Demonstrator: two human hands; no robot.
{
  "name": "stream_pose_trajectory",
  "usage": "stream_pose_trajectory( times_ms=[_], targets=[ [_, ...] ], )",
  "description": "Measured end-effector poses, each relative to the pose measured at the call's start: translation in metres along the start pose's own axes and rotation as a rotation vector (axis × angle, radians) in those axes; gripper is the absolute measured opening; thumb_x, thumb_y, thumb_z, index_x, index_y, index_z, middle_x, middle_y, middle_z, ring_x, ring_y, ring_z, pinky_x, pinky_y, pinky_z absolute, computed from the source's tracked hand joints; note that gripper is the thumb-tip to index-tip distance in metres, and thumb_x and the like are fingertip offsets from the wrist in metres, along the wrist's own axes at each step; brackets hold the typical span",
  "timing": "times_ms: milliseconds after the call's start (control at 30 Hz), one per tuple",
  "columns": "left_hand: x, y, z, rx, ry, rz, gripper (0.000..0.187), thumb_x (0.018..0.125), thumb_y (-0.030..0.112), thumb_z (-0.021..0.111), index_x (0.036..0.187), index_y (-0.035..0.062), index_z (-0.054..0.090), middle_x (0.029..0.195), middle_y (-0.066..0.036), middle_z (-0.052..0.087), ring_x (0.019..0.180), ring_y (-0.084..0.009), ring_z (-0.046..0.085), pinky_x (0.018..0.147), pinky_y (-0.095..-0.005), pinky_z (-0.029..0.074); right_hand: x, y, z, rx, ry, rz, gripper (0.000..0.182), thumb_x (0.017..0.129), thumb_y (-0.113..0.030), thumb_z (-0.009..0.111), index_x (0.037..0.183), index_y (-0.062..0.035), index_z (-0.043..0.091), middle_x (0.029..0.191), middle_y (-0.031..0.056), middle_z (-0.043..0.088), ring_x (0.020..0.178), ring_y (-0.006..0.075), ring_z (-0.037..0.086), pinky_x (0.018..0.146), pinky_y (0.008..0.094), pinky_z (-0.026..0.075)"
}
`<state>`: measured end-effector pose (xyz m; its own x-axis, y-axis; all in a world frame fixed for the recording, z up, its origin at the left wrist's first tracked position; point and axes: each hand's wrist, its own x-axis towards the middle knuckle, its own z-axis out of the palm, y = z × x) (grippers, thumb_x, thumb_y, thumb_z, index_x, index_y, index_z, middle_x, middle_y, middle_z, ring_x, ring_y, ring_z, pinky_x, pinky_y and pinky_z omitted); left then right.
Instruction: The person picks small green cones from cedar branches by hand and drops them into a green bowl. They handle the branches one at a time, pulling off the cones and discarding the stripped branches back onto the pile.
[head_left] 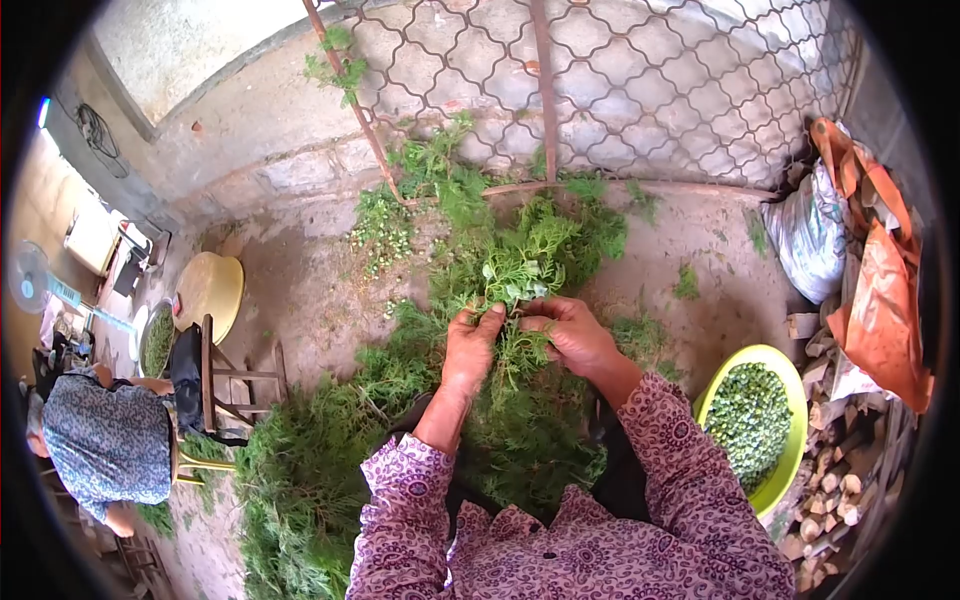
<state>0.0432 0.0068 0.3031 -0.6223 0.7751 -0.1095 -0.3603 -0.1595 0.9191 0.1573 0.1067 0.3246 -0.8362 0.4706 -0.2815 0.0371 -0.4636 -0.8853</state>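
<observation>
My left hand (472, 348) is closed round the stem of a green feathery conifer sprig (540, 255), thumb pressed on it. Small pale green cones (515, 282) show among its leaves just above my fingers. On the right side of the same sprig, my right hand (578, 338) has its thumb and fingers pinched together; whether a cone is between them is hidden. Below both hands a heap of cut conifer branches (520, 430) covers the ground and my lap. To my right stands a yellow-green basin (797, 400) holding many small green cones (745, 420).
A metal lattice (545, 90) stands ahead against the wall. Right of the basin lie stacked firewood (835, 490), a white sack (812, 240) and an orange sack (885, 310). At left a person in a patterned shirt (110, 430) sits near a wooden stool (240, 375) and a round yellow tub (210, 290).
</observation>
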Motion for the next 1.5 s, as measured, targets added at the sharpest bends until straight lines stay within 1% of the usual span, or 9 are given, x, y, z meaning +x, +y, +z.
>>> stream_pose_trajectory(
  times_ms=[200,267,467,667,900,967,1067,1267,1500],
  targets=[
    [0.000,-0.004,0.000,-0.010,0.061,0.136,0.007,0.084,0.007,0.053,0.087,0.0030,0.058,0.079,0.000,0.060,0.068,-0.0049,0.051,0.062,-0.0202,0.043,0.002,0.000,-0.007,-0.006,0.098,-0.157,0.019,0.074,-0.007,0.063,0.092,-0.0044,0.058,0.074,-0.0011,0.056,0.053,0.0039,0.044,0.042,0.0190,0.032],
    [-0.001,-0.006,0.000,0.034,0.065,0.160,0.007,0.084,0.006,0.053,0.088,0.0029,0.058,0.079,0.001,0.060,0.068,-0.0047,0.051,0.061,-0.0199,0.043,0.006,0.005,-0.010,-0.109,0.095,-0.279,0.018,0.073,-0.012,0.068,0.083,-0.0032,0.057,0.062,-0.0036,0.049,0.051,0.0019,0.040,0.041,0.0200,0.031],
    [-0.004,-0.006,0.003,0.075,0.049,0.238,0.008,0.084,0.004,0.051,0.088,0.0026,0.058,0.077,0.001,0.059,0.067,-0.0042,0.050,0.060,-0.0186,0.042,-0.001,0.003,-0.002,-0.275,-0.011,-0.310,0.022,0.073,-0.016,0.069,0.083,0.0010,0.061,0.070,-0.0006,0.057,0.063,0.0050,0.047,0.058,0.0221,0.040],
    [-0.009,0.003,0.011,0.022,-0.018,0.209,0.008,0.084,0.005,0.052,0.088,0.0031,0.059,0.076,-0.001,0.060,0.063,-0.0074,0.054,0.058,-0.0214,0.045,0.016,0.021,-0.011,-0.560,-0.054,-0.357,0.019,0.077,-0.015,0.064,0.086,0.0007,0.061,0.071,-0.0024,0.056,0.066,0.0032,0.046,0.061,0.0209,0.039],
    [-0.005,0.002,0.000,-0.109,0.061,0.130,0.008,0.083,0.006,0.055,0.090,0.0027,0.057,0.084,-0.004,0.061,0.072,-0.0080,0.056,0.066,-0.0220,0.045,0.000,0.008,-0.004,-0.317,-0.051,-0.301,0.011,0.081,-0.010,0.055,0.085,-0.0003,0.059,0.064,-0.0017,0.052,0.050,0.0033,0.040,0.044,0.0204,0.031],
    [-0.004,0.008,0.001,-0.119,0.137,0.093,0.009,0.079,0.005,0.060,0.088,0.0028,0.058,0.085,-0.002,0.061,0.075,-0.0085,0.055,0.070,-0.0222,0.044,-0.008,-0.017,-0.007,-0.080,0.021,-0.092,0.011,0.078,-0.010,0.058,0.079,0.0008,0.057,0.059,-0.0009,0.048,0.047,0.0052,0.040,0.041,0.0215,0.030],
    [0.004,-0.009,-0.013,-0.169,0.110,0.024,0.012,0.078,0.004,0.061,0.089,0.0030,0.058,0.086,-0.002,0.061,0.075,-0.0083,0.055,0.070,-0.0215,0.044,-0.001,-0.019,-0.022,0.114,0.097,-0.180,0.012,0.078,-0.011,0.060,0.081,0.0003,0.056,0.057,-0.0020,0.046,0.045,0.0054,0.038,0.038,0.0212,0.026],
    [-0.008,0.004,0.001,-0.143,-0.033,-0.050,0.011,0.078,0.001,0.059,0.088,0.0018,0.060,0.085,-0.004,0.063,0.073,-0.0081,0.056,0.068,-0.0215,0.045,0.000,-0.001,-0.012,0.059,0.016,-0.060,0.015,0.080,-0.015,0.059,0.089,-0.0030,0.055,0.061,-0.0005,0.049,0.046,0.0067,0.039,0.040,0.0210,0.026],
    [-0.006,0.000,-0.007,-0.077,-0.167,-0.220,0.016,0.077,-0.001,0.056,0.092,0.0003,0.058,0.086,-0.004,0.063,0.073,-0.0100,0.057,0.068,-0.0232,0.046,-0.001,-0.003,-0.017,0.170,-0.097,-0.050,0.007,0.080,-0.013,0.056,0.080,-0.0060,0.056,0.064,-0.0001,0.051,0.048,0.0083,0.043,0.040,0.0201,0.026]
  ],
)
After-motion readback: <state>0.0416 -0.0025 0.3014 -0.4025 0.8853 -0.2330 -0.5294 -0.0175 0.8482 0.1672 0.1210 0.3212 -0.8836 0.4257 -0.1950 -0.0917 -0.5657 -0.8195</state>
